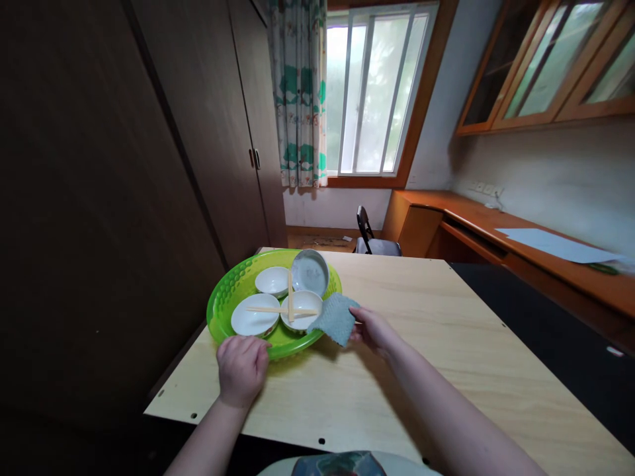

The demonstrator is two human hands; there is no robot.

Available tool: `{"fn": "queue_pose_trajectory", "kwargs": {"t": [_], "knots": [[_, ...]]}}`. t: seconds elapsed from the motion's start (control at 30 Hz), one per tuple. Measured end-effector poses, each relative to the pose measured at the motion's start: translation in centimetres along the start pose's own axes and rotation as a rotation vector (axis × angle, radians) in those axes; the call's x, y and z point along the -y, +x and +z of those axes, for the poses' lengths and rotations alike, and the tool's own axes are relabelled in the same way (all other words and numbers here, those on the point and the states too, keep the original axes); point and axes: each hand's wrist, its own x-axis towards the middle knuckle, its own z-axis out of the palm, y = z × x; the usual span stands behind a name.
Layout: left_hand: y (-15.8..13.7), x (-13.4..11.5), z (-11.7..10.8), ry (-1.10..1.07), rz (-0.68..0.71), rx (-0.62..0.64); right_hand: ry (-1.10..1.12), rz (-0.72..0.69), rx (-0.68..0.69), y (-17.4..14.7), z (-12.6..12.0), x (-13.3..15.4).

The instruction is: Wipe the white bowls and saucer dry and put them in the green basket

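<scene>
A green plastic basket (pixel 225 332) with a perforated side stands on the wooden table. In it are several white bowls, among them a left front bowl (pixel 254 322) and a small back bowl (pixel 272 280). A greyish bowl (pixel 310 271) leans tilted at the back right. Wooden chopsticks (pixel 268 309) lie crossed over the front bowls. My left hand (pixel 243 370) is closed on the basket's near rim, its fingertips partly hidden. Between the fingers and thumb of my right hand (pixel 370 330) is a blue-grey cloth (pixel 337 318), which hangs over the basket's right rim.
The pale tabletop (pixel 411 344) reaches right and towards me. Dark wardrobe doors (pixel 198 132) rise close on the left. Behind the table are a folding chair (pixel 377 246) and a window (pixel 380 92). An orange wooden desk (pixel 471 211) with white paper (pixel 560 246) runs along the right wall.
</scene>
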Motion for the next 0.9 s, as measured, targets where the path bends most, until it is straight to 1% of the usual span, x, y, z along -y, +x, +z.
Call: {"fn": "queue_pose_trajectory", "kwargs": {"t": [0.1,0.2,0.27,0.4,0.5,0.67,0.77,0.9], "knots": [[-0.1,0.2,0.0,-0.011,0.029,0.01,0.005,0.045,0.023,-0.1,-0.9,-0.7],[-0.2,0.6,-0.2,-0.015,0.048,0.043,-0.019,0.076,-0.044,-0.5,-2.3,-2.1],[-0.1,0.9,-0.3,-0.008,0.05,0.072,-0.029,-0.008,-0.116,-1.0,-3.4,-3.4],[1.2,1.6,0.1,0.031,0.04,0.133,-0.008,-0.126,-0.155,-2.6,-5.5,-5.4],[3.1,2.6,1.2,0.059,0.027,0.167,-0.002,-0.168,-0.161,-4.0,-6.0,-6.1],[6.5,5.2,3.8,0.099,0.022,0.188,-0.053,-0.225,-0.152,-6.3,-5.7,-7.0],[8.0,6.9,5.1,0.123,0.009,0.203,-0.139,-0.235,-0.139,-8.1,-5.8,-7.6],[9.1,8.7,6.0,0.146,-0.019,0.245,-0.306,-0.228,-0.176,-10.8,-7.4,-8.1]]}}
